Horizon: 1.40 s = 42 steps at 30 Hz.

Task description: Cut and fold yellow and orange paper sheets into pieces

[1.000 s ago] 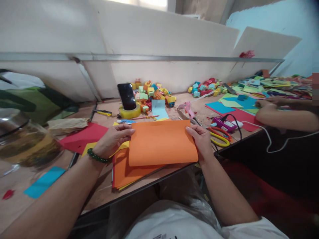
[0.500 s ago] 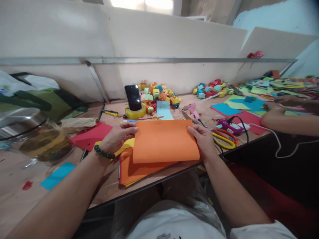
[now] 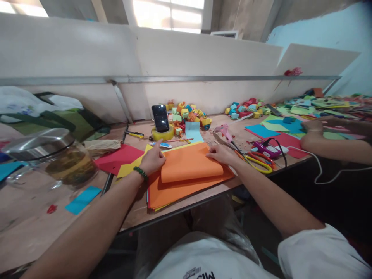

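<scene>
A bent-over orange sheet of paper (image 3: 190,164) lies on a stack of coloured paper (image 3: 174,193), its near side curling up in a rounded fold. My left hand (image 3: 154,159), a green bead bracelet at its wrist, is closed at the sheet's upper left edge, with the index finger pointing forward. At the upper right corner, my right hand (image 3: 222,153) pinches the same sheet. Yellow paper (image 3: 128,169) sticks out beneath on the left. Just beyond the hands are a light blue paper strip (image 3: 193,131) and a phone (image 3: 160,118) propped on a yellow tape roll (image 3: 163,134).
A glass jar (image 3: 69,162) and a blue paper piece (image 3: 83,199) are at left. Small paper cubes (image 3: 188,114) are heaped by the back board. To the right lie a pink glue gun (image 3: 223,132), yellow-handled scissors (image 3: 260,166), a purple power strip (image 3: 267,149) and a co-worker's arm (image 3: 328,149).
Both hands have lowered the orange sheet from above the stack onto it. The left index finger now stretches forward. The camera view has tilted up slightly.
</scene>
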Each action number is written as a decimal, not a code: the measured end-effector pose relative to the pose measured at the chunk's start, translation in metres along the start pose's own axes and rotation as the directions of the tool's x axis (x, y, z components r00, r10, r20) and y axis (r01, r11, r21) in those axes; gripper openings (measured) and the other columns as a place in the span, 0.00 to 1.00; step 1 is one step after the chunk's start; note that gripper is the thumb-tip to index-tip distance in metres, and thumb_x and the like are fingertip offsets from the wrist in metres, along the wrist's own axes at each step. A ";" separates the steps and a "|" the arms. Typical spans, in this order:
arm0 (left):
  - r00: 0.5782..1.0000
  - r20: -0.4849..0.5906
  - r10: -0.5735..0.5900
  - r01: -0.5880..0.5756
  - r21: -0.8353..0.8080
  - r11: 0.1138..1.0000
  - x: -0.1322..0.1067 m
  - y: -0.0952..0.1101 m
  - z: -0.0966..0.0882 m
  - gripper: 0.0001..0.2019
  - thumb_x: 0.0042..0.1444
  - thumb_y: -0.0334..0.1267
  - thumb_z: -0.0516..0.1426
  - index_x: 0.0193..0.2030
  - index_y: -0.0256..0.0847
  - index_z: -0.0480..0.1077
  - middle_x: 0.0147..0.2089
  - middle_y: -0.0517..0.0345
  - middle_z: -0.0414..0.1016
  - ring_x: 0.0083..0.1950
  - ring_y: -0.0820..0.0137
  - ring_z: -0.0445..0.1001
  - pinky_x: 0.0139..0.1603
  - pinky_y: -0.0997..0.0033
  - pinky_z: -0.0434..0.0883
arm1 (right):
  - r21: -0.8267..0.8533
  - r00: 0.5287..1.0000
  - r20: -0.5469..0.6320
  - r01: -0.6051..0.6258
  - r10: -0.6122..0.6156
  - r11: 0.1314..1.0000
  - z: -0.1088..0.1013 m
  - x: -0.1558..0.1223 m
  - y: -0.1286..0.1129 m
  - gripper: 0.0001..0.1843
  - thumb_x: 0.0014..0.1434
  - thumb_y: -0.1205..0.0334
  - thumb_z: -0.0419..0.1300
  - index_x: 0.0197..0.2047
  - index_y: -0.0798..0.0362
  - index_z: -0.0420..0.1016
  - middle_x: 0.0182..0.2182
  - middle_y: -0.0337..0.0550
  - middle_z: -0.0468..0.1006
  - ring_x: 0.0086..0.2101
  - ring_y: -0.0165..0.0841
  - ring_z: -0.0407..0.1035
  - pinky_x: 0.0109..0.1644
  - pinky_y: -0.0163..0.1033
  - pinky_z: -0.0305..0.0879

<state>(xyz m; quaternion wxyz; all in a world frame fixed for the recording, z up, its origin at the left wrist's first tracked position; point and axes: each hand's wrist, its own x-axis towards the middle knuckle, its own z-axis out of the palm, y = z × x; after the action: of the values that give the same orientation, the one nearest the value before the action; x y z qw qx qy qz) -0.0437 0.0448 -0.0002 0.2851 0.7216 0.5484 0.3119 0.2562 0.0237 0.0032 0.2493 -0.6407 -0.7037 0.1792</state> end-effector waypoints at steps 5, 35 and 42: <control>0.976 0.155 0.151 -0.211 0.536 0.818 0.002 0.001 0.000 0.32 0.52 0.33 0.53 0.67 0.43 0.58 0.37 0.52 0.75 0.39 0.60 0.72 0.39 0.67 0.64 | -0.144 0.999 0.036 0.020 -0.015 0.989 0.005 0.001 0.004 0.09 0.51 0.63 0.62 0.21 0.53 0.71 0.22 0.40 0.75 0.26 0.31 0.65 0.29 0.35 0.53; 0.791 0.609 0.059 -0.527 0.628 0.572 0.010 0.086 0.045 0.25 0.60 0.49 0.54 0.62 0.42 0.65 0.55 0.42 0.73 0.55 0.57 0.72 0.54 0.63 0.66 | -0.263 0.997 0.059 0.062 -0.048 0.963 0.010 0.007 0.006 0.23 0.57 0.60 0.61 0.55 0.59 0.71 0.37 0.47 0.80 0.35 0.33 0.71 0.36 0.33 0.60; 0.808 0.585 0.071 -0.508 0.630 0.587 -0.009 0.072 0.057 0.30 0.66 0.51 0.43 0.70 0.35 0.52 0.73 0.37 0.47 0.74 0.52 0.43 0.69 0.45 0.48 | -0.247 0.995 0.054 0.094 -0.083 0.964 0.009 0.004 0.008 0.27 0.58 0.61 0.62 0.60 0.59 0.66 0.39 0.47 0.80 0.36 0.33 0.73 0.41 0.34 0.63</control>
<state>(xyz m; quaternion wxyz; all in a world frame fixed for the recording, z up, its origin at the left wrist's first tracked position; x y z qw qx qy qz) 0.0423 0.0149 0.0165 0.0281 0.9090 0.4026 -0.1038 0.2569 0.0293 -0.0080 0.1592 -0.6310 -0.7537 0.0919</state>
